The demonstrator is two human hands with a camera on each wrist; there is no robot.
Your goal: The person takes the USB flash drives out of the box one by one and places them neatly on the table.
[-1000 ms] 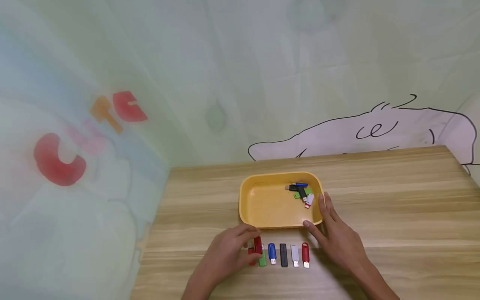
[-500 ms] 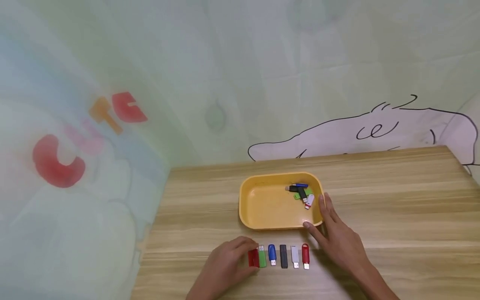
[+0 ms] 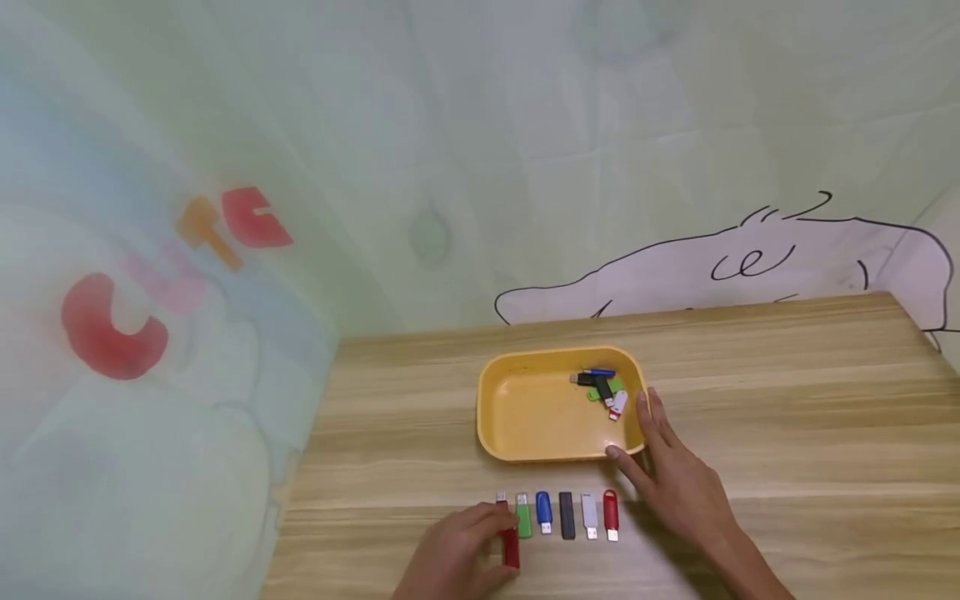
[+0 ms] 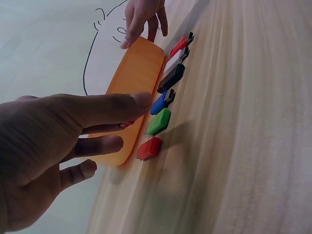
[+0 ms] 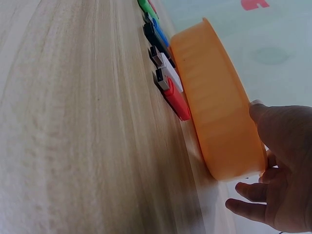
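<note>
With thumb and fingers, my left hand (image 3: 457,554) holds a red USB stick (image 3: 511,550) low over the table, in front of the left end of a row of USB sticks. In the left wrist view the thumb hides most of that stick. The row has another red stick (image 4: 149,148), a green one (image 3: 523,518), a blue one (image 3: 543,511), a black one (image 3: 567,515), a white one (image 3: 590,515) and a red looped one (image 3: 611,510). My right hand (image 3: 678,483) rests at the near right corner of the yellow plastic tray (image 3: 525,457), its fingers fairly straight against the rim.
Inside the tray, at its right end, several USB sticks lie in a small pile: black (image 3: 603,390), blue (image 3: 601,372), green (image 3: 617,385) and white (image 3: 619,402). A wooden tabletop (image 3: 787,400) carries everything. Printed curtains (image 3: 450,167) hang behind and at the left.
My left hand has moved toward the near edge with the red USB stick, from above the row's left end to just in front of it. The right hand and tray stay in place.
</note>
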